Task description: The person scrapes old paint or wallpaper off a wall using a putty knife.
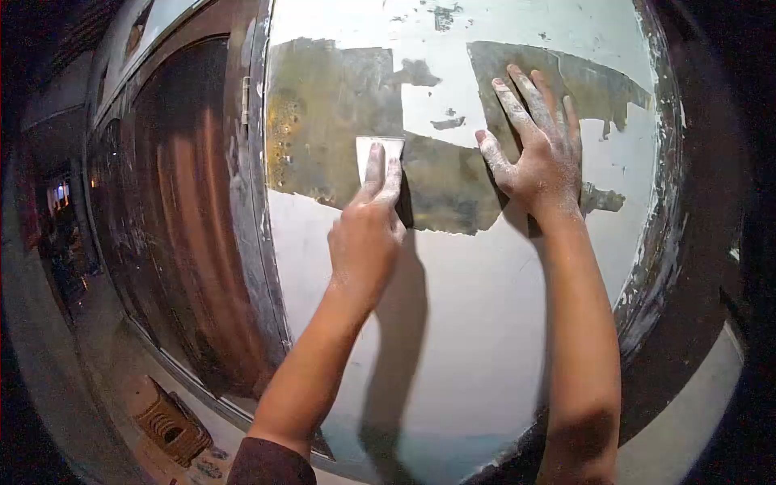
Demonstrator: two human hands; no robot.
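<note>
The left hand (365, 230) is clamped on a flat, pale scraper (365, 155), two fingers stretched along its face towards the top edge and the others curled below; where the thumb sits, I cannot tell. The scraper lies against a white-painted panel (477, 315), over an irregular olive-brown patch (331, 105) where the white coat is missing, and the patch runs on to both sides of the scraper. To the right of the scraper, and well apart from it, the right hand (545, 166) rests on the panel with its fingers spread apart and pointing up, holding nothing. White dust coats the fingers of both hands. Below the scraper, the left forearm (319, 347) runs down to a dark sleeve (271, 465), and a long shadow (396, 323) falls on the panel. Left of the scraper are a metal hinge (245, 101) and, farther out, a dark brown door (190, 218); well below and left of the scraper, a brown woven object (167, 422) sits on the floor (105, 388)
</note>
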